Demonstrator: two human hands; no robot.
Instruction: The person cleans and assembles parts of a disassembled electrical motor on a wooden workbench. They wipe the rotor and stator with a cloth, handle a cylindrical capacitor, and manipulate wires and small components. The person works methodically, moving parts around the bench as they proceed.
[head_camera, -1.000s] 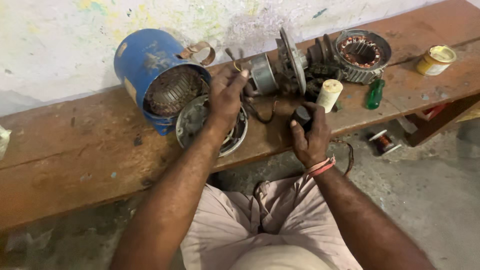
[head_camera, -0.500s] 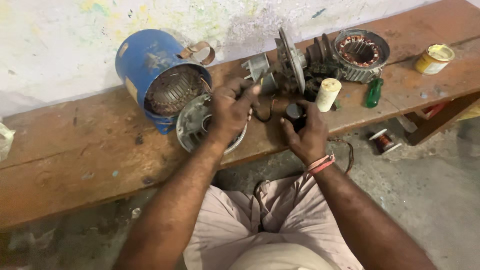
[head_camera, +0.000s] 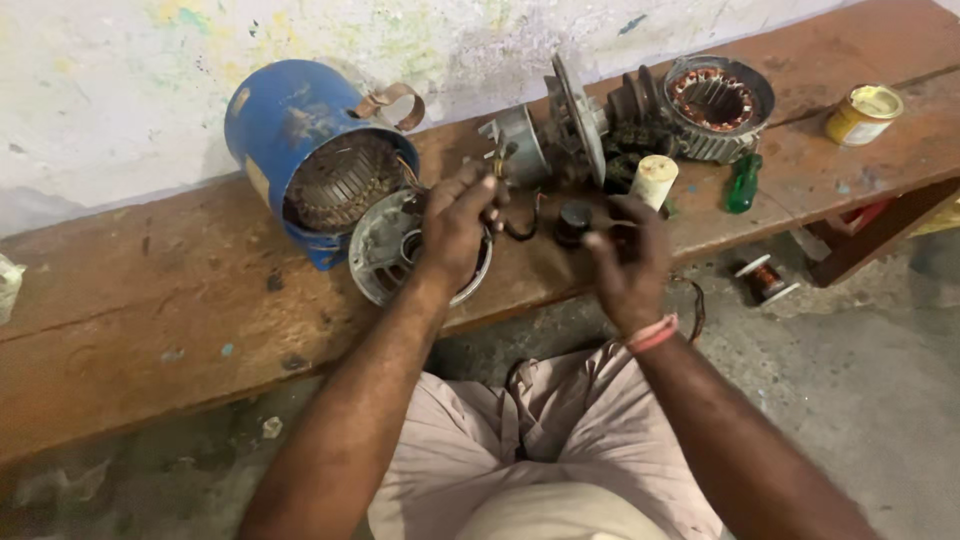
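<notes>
Right hand clenched in a grip around a small black cylinder, just above the counter edge. Left hand pinched dark wires just left of it, over a round grey end cover. Cylinder nearer the right, upright.

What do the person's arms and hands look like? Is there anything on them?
Both arms are bare, with no sleeves and no gloves. The left hand wears nothing that shows. The right hand has a pinkish-red band looped round its wrist. No watch or rings can be made out. Light beige trousers cover the lap below the arms.
</notes>
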